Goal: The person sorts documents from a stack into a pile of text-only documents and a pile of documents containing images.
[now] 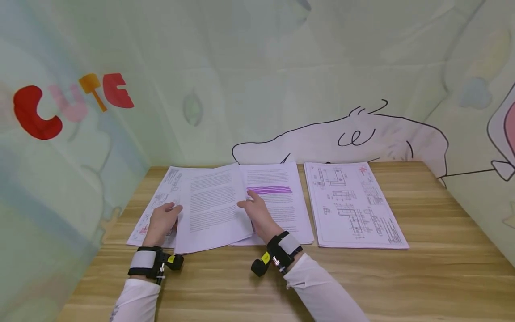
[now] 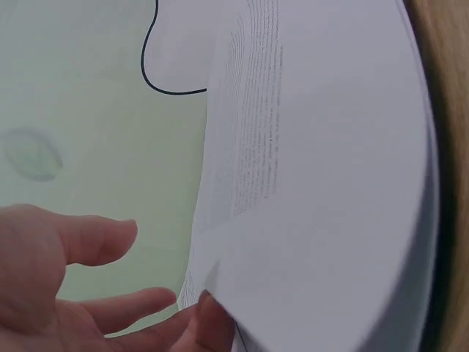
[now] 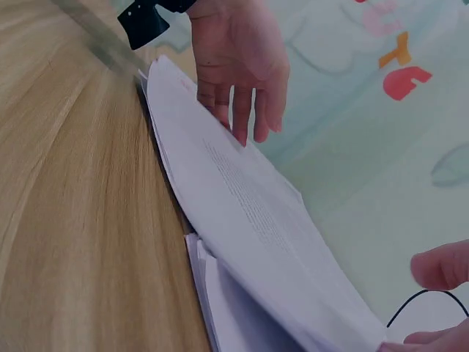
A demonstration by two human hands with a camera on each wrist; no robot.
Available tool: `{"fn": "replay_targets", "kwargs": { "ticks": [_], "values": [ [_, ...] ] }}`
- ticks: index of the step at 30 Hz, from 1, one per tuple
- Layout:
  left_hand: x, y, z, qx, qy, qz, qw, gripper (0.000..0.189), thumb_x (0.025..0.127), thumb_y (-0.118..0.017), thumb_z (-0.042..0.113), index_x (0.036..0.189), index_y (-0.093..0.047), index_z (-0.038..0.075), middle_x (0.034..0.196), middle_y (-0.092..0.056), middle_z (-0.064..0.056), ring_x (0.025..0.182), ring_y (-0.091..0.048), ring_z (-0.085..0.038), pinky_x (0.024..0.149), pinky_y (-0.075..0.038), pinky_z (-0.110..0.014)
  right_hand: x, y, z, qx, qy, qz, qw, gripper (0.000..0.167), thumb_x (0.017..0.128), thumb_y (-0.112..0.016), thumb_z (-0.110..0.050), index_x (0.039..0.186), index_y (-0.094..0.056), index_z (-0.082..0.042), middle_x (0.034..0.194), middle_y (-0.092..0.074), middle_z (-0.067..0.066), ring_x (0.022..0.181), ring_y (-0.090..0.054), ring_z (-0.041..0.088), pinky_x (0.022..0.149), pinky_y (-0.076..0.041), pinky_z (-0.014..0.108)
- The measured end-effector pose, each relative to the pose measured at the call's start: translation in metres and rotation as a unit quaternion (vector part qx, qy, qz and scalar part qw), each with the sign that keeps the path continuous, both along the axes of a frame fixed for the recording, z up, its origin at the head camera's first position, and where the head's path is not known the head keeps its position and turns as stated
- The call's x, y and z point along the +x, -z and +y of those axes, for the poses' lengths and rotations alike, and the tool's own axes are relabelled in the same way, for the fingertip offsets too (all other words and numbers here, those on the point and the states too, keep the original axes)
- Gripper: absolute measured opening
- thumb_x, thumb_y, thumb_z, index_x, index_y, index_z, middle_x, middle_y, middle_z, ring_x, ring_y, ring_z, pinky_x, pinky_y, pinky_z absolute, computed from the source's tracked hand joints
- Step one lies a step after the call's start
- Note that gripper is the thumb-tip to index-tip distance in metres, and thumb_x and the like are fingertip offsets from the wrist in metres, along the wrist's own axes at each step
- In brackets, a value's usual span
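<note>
A sheet of printed text (image 1: pixel 211 201) leans at a slight tilt over the papers beneath, its lower corner lifted toward me. My left hand (image 1: pixel 162 220) is at its left edge; in the left wrist view the thumb stands apart from the fingers (image 2: pixel 132 312), which touch the paper's edge. At the right edge is my right hand (image 1: pixel 260 217), its thumb (image 3: pixel 443 265) also spread away from the fingers below. Under the sheet's right side lies a text stack with purple marker lines (image 1: pixel 269 190). Drawing sheets (image 1: pixel 154 210) show partly under its left side.
To the right, a separate stack of technical drawings (image 1: pixel 356 205) lies on the wooden table (image 1: pixel 442 250). A printed cloth backdrop (image 1: pixel 257 89) rises behind the table and along its left side. Each wrist wears a black strap with a small camera.
</note>
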State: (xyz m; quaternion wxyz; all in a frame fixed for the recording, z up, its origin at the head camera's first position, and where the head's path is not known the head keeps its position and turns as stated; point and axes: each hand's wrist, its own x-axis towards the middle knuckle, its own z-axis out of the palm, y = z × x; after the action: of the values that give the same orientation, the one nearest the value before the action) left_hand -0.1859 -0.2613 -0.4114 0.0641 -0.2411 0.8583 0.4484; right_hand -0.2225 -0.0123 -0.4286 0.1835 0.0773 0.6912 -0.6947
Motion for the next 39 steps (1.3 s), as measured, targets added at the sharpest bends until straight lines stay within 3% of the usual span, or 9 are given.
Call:
{"fn": "replay_targets", "kwargs": {
  "ticks": [3, 7, 10, 15, 21, 26, 29, 34, 39],
  "values": [
    [-0.002, 0.003, 0.002, 0.011, -0.011, 0.002, 0.9999, 0.065, 0.102, -0.042, 0.035, 0.153, -0.029, -0.003, 0.147, -0.044, -0.030, 0.121, -0.055, -0.034, 0.093, -0.050, -0.040, -0.001, 0.004, -0.002, 0.011, -0.015, -0.010, 0.9998, 0.071, 0.091, -0.059, -0.011, 0.155, -0.030, -0.007, 0.155, -0.040, 0.020, 0.140, -0.043, 0.037, 0.116, -0.036, 0.051],
    [-0.004, 0.005, 0.004, 0.021, -0.013, 0.001, 0.9997, 0.064, 0.103, -0.042, 0.035, 0.153, -0.028, -0.002, 0.152, -0.038, -0.030, 0.137, -0.043, -0.040, 0.112, -0.039, -0.053, 0.000, 0.009, -0.005, 0.027, -0.042, -0.002, 0.9987, 0.061, 0.089, -0.056, -0.004, 0.148, -0.041, -0.001, 0.137, -0.059, 0.019, 0.117, -0.062, 0.030, 0.097, -0.051, 0.041],
    [-0.005, 0.006, 0.005, 0.015, -0.011, 0.000, 0.9998, 0.063, 0.103, -0.042, 0.033, 0.153, -0.030, -0.002, 0.153, -0.037, -0.029, 0.140, -0.040, -0.041, 0.114, -0.037, -0.054, 0.002, 0.011, -0.007, 0.034, -0.047, 0.012, 0.9982, 0.059, 0.088, -0.053, -0.001, 0.147, -0.044, 0.001, 0.136, -0.060, 0.019, 0.114, -0.061, 0.026, 0.097, -0.051, 0.039],
    [-0.006, 0.007, 0.008, 0.012, -0.009, -0.001, 0.9999, 0.063, 0.103, -0.041, 0.035, 0.154, -0.029, -0.001, 0.153, -0.037, -0.029, 0.138, -0.042, -0.041, 0.112, -0.041, -0.052, 0.002, 0.009, -0.003, 0.005, -0.031, 0.022, 0.9993, 0.065, 0.089, -0.052, -0.002, 0.152, -0.036, -0.001, 0.151, -0.048, 0.019, 0.127, -0.052, 0.028, 0.110, -0.042, 0.044],
    [-0.007, 0.007, 0.019, 0.007, 0.000, 0.025, 0.9997, 0.064, 0.103, -0.040, 0.036, 0.155, -0.028, 0.001, 0.150, -0.041, -0.027, 0.129, -0.047, -0.037, 0.109, -0.042, -0.051, 0.003, 0.001, 0.010, -0.020, -0.024, 0.036, 0.9989, 0.064, 0.091, -0.053, -0.007, 0.153, -0.036, -0.005, 0.146, -0.053, 0.017, 0.120, -0.055, 0.026, 0.101, -0.046, 0.039],
    [-0.010, 0.005, 0.036, 0.058, 0.022, 0.065, 0.9960, 0.068, 0.104, -0.041, 0.042, 0.158, -0.018, 0.008, 0.148, -0.045, -0.021, 0.126, -0.051, -0.031, 0.103, -0.045, -0.045, 0.004, -0.009, 0.028, -0.025, -0.011, 0.040, 0.9989, 0.064, 0.094, -0.054, -0.011, 0.154, -0.033, -0.007, 0.151, -0.048, 0.013, 0.136, -0.045, 0.027, 0.116, -0.034, 0.047],
    [-0.015, 0.003, 0.049, 0.105, 0.030, 0.093, 0.9897, 0.067, 0.104, -0.043, 0.039, 0.159, -0.015, 0.013, 0.143, -0.049, -0.017, 0.120, -0.055, -0.027, 0.091, -0.048, -0.035, 0.005, -0.015, 0.043, -0.019, 0.002, 0.049, 0.9986, 0.065, 0.095, -0.053, -0.013, 0.156, -0.029, -0.006, 0.159, -0.038, 0.012, 0.148, -0.032, 0.029, 0.124, -0.020, 0.051],
    [-0.014, -0.006, 0.076, 0.179, 0.061, 0.148, 0.9707, 0.057, 0.105, -0.043, 0.027, 0.157, -0.020, 0.019, 0.135, -0.056, -0.012, 0.111, -0.063, -0.020, 0.081, -0.053, -0.027, 0.007, -0.027, 0.070, 0.033, -0.004, 0.092, 0.9952, 0.064, 0.097, -0.052, -0.019, 0.156, -0.028, -0.011, 0.157, -0.040, 0.011, 0.144, -0.037, 0.028, 0.122, -0.024, 0.051],
    [-0.017, -0.012, 0.103, 0.213, 0.110, 0.176, 0.9546, 0.060, 0.106, -0.038, 0.017, 0.159, -0.011, 0.019, 0.147, -0.047, -0.010, 0.127, -0.054, -0.025, 0.098, -0.046, -0.035, 0.008, -0.034, 0.097, 0.101, -0.010, 0.123, 0.9872, 0.059, 0.100, -0.048, -0.021, 0.156, -0.028, -0.015, 0.156, -0.042, 0.010, 0.145, -0.040, 0.030, 0.120, -0.029, 0.053]
  ]
}}
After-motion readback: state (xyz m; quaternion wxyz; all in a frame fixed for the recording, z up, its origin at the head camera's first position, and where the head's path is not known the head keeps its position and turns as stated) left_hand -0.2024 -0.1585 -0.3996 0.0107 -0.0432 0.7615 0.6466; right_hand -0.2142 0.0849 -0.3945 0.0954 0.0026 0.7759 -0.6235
